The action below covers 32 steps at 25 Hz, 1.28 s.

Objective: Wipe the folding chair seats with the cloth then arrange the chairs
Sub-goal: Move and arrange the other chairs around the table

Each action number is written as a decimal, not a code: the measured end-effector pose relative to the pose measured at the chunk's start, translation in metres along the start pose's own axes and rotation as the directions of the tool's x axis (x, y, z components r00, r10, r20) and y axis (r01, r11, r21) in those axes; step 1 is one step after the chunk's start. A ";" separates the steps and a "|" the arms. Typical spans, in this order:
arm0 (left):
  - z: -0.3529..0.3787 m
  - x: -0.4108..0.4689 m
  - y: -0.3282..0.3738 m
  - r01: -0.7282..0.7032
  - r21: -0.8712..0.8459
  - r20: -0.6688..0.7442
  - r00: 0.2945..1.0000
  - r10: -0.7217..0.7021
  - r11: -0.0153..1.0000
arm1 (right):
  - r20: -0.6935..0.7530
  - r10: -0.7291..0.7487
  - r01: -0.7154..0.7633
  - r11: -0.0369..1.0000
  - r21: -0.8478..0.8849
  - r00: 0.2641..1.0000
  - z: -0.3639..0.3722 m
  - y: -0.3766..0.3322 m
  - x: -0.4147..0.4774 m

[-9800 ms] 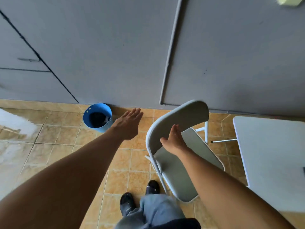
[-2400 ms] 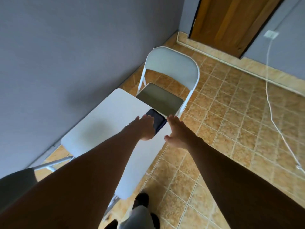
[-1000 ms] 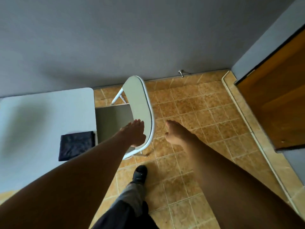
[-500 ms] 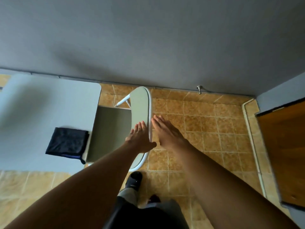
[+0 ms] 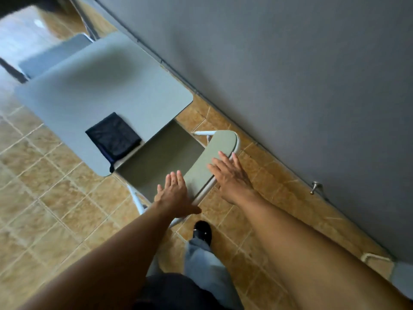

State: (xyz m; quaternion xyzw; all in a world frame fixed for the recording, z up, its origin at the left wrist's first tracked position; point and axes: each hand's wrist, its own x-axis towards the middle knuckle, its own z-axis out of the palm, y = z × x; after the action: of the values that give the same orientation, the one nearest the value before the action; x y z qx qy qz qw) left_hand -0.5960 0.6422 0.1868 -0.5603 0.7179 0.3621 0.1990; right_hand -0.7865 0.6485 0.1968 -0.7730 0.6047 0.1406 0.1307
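A white folding chair [image 5: 165, 157] stands unfolded at the near end of a pale table [image 5: 98, 86], its seat partly under the table edge. My right hand [image 5: 230, 175] lies flat on the top of the chair's backrest [image 5: 214, 153], fingers spread. My left hand [image 5: 174, 195] hovers open over the near side of the backrest and frame, holding nothing. A folded dark cloth [image 5: 114, 136] rests on the table's near corner, apart from both hands. A second chair [image 5: 51, 55] shows at the table's far end.
A grey wall [image 5: 290, 74] runs diagonally close behind the chair, with a small metal door stop [image 5: 315, 187] at its base. Tan tiled floor spreads to the left. My shoe [image 5: 202, 230] and trouser leg stand just behind the chair.
The view has tilted and swung. My right hand has moved onto the top of the backrest; my left hand stays open beside it. The cloth has stayed on the table.
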 end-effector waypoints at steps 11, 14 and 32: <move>0.047 -0.015 -0.019 0.095 -0.237 -0.006 0.995 -0.100 0.967 | 0.055 -0.233 0.239 0.960 -0.144 0.971 0.002 0.015 0.055; 0.045 -0.019 -0.039 0.063 -0.259 0.001 0.998 -0.065 0.964 | 0.031 -0.280 0.282 0.953 -0.112 0.959 0.008 0.004 0.056; -0.006 0.006 -0.037 0.072 -0.352 -0.022 0.996 -0.085 0.933 | 0.012 -0.248 0.248 0.963 -0.108 0.969 -0.010 0.013 0.109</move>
State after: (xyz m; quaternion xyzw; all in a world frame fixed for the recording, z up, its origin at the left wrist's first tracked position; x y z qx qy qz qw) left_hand -0.5616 0.6300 0.1754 -0.6215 0.6225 0.4657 0.0969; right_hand -0.7735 0.5442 0.1646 -0.8486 0.4949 0.1551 0.1044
